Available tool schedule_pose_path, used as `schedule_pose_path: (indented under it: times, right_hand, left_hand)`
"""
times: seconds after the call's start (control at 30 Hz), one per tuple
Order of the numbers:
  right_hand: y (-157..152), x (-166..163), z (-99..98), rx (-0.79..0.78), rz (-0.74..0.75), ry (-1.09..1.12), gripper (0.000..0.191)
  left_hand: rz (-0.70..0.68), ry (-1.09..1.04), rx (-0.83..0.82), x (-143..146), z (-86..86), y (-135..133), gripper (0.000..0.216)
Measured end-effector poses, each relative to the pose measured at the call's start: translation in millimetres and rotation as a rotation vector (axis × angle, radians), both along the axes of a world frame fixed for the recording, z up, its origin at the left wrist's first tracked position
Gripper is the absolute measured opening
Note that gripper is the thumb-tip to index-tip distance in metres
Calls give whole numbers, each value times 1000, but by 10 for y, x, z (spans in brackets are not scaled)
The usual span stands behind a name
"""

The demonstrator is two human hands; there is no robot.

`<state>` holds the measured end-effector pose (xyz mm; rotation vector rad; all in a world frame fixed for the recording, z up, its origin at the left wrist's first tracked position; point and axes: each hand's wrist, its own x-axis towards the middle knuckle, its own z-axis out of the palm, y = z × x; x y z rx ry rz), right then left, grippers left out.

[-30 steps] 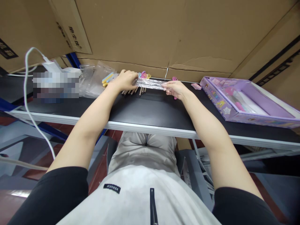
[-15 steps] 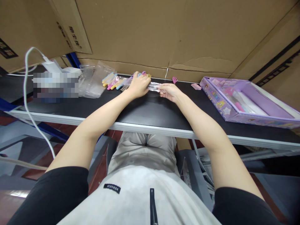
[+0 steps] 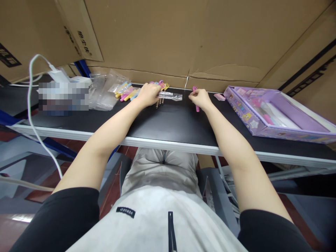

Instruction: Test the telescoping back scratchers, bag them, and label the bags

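Head view, read from the wearer's lap outward. Nearest is a pale grey garment over the lap, with both bare forearms reaching across the white front edge of the black tabletop (image 3: 168, 122). On the far half of the table the left hand (image 3: 148, 95) has its fingers curled down over the left end of a narrow clear plastic sleeve (image 3: 172, 96) and holds it there. The sleeve lies flat, long axis left to right, its free end pointing toward the right hand (image 3: 201, 99). That hand is closed, thumb and fingers gathered around a small pink plastic fork (image 3: 197, 109). The fork's handle shows below the hand and its tines above, so its long axis runs near to far. Fork and sleeve are apart, with bare table between them, and the fork lies right of the sleeve's free end and crosswise to it. Behind the left hand is a row of pastel-coloured utensils (image 3: 128, 93), beside a heap of clear plastic bags (image 3: 103, 91). Well apart at right stands an open lilac cardboard toy box (image 3: 275, 115). A white cable (image 3: 29, 105) hangs at left, and brown cardboard cartons (image 3: 183, 38) close the back
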<state>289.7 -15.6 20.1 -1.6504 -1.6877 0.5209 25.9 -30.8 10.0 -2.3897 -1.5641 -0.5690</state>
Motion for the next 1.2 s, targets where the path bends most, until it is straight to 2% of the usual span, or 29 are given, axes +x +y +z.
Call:
schedule_pose_path:
  times: [0.07,0.13,0.27,0.43,0.57,0.7,0.9,1.07,1.2]
  right_hand:
    - [79,117,-20,47,-66,-264,9]
    - [140,200,-39,4,-94,-404,8]
    - [207,283,-52,-67,-93,-476,27]
    - [219,386,-11,-4,-161,-544,30]
    - [220,495,-9,-110,-219,-628,35]
    - [244,561,-38,-169,-200,-639,36]
    - [283,571,-25,-138,-196,-608,30]
    - [305,620,17,31,-86,-517,20]
    - [246,609,84,161,80,-446,25]
  left_hand:
    - [25,1,-5,-44,-5,15,24]
    - [31,-1,-9,-77,-7,24,23]
    - [27,-8,-17,-112,-7,35,23]
    - [27,-3,-33,-128,-9,59,22]
    - [62,7,-46,-131,-11,67,20]
    - [78,18,-29,-164,-15,77,22]
    - [52,-6,-16,-290,-34,147,20]
    - [88,34,-17,-374,-22,164,24]
    - [151,87,-69,-400,1,143,32]
